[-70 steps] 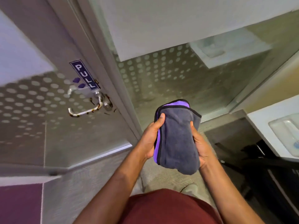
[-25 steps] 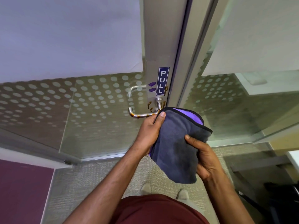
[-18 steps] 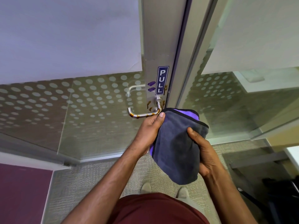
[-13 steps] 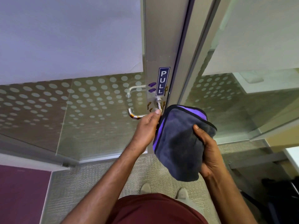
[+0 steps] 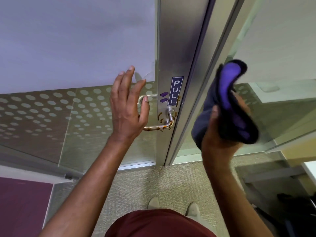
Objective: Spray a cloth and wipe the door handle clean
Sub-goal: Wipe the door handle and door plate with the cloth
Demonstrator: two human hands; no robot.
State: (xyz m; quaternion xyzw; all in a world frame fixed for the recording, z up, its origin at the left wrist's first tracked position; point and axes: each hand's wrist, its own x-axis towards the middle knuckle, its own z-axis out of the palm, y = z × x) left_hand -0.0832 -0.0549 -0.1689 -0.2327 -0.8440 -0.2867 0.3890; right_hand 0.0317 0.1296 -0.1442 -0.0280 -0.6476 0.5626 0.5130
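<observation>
A silver lever door handle (image 5: 158, 127) streaked with brown smears sits on the metal door stile (image 5: 177, 48), below a blue PULL sign (image 5: 176, 91). My left hand (image 5: 127, 106) is spread with straight fingers in front of the handle's left end and covers part of it. My right hand (image 5: 220, 134) grips a folded grey cloth with a purple inner face (image 5: 229, 100), raised to the right of the door frame. Brown smears also mark the plate around the handle base.
The door is glass with a frosted dot pattern (image 5: 51, 113). A glass side panel (image 5: 282, 108) stands to the right. The floor is beige carpet (image 5: 140, 189), with a purple patch (image 5: 22, 207) at lower left. My shoes (image 5: 153, 203) show near the bottom.
My left hand has let go of the cloth and moved up-left, fingers spread, over the handle. My right hand has lifted the cloth up and to the right by itself.
</observation>
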